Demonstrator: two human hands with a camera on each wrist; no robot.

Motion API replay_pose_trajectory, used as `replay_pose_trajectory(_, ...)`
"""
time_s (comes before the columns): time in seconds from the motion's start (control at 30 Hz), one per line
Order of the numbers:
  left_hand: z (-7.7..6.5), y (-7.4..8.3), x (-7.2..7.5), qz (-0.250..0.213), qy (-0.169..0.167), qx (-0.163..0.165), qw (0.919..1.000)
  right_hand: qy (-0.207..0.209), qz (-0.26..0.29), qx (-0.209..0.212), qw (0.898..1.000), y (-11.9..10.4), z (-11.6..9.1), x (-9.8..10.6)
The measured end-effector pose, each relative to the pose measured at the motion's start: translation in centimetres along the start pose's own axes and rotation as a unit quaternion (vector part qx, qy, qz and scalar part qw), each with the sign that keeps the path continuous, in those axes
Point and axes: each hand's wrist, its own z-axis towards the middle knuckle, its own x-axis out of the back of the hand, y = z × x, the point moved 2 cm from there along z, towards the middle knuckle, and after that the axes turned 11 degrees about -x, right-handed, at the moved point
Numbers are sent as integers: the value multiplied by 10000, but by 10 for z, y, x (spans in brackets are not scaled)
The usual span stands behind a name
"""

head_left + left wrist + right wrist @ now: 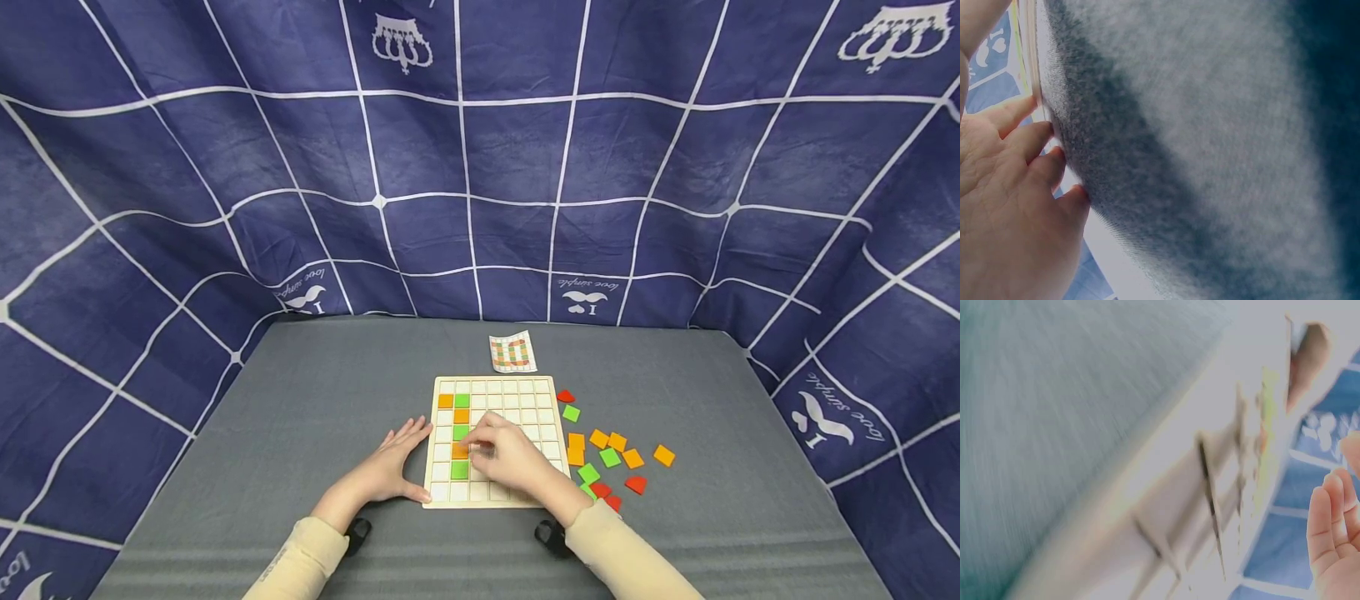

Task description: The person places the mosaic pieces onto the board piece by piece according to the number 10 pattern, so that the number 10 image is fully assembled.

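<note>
A pale wooden grid board [529, 483] lies on the table, with a short column of alternating green and orange square tiles in its second column. One more orange tile [446, 402] sits at the top left. My right hand [510, 454] is over the board, index fingertip at the lower orange tile [459, 451] in that column, thumb a little apart from it. Its other fingers show loosely bent in the right wrist view. At the board's left edge, my left hand [386, 468] rests with spread fingers and thumb touching the rim, as the left wrist view also shows.
Loose orange, green and red pieces [633, 459] are scattered right of the board. Behind it lies a small printed pattern card [513, 353]. A blue curtain with white lines [510, 150] hangs around the grey table [337, 367].
</note>
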Motion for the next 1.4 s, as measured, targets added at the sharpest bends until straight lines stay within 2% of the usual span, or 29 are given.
replay_pose_trajectory(0.13,0,0,1,-38,16,-55,10000,489,542,-404,9965,15,-3,31)
replay_pose_trajectory(0.23,0,-2,1,0,12,-86,10000,827,637,-798,9913,34,-8,55)
replay_pose_trajectory(0.37,1,-6,0,77,23,-99,9999,1318,403,-1272,9823,63,-20,83)
replay_pose_trajectory(0.43,1,-6,0,65,40,-95,9999,1571,230,-1380,9776,80,-29,95)
replay_pose_trajectory(0.6,0,-4,-1,1,40,-77,10000,1986,-251,-1771,9636,121,-66,121)
replay_pose_trajectory(0.77,-1,-2,-2,-36,30,-60,10000,1977,-581,-2322,9506,145,-108,139)
replay_pose_trajectory(0.93,-2,-2,-3,-49,47,-46,10000,1973,-974,-2554,9415,163,-134,145)
replay_pose_trajectory(1.07,-2,-3,-3,-25,73,-27,10000,1886,-977,-2679,9398,171,-142,148)
replay_pose_trajectory(1.27,-1,-4,-2,43,93,16,9999,1668,-927,-2861,9390,180,-142,144)
replay_pose_trajectory(1.4,-1,-2,0,3,99,-20,9999,1501,-1017,-3111,9329,183,-140,139)
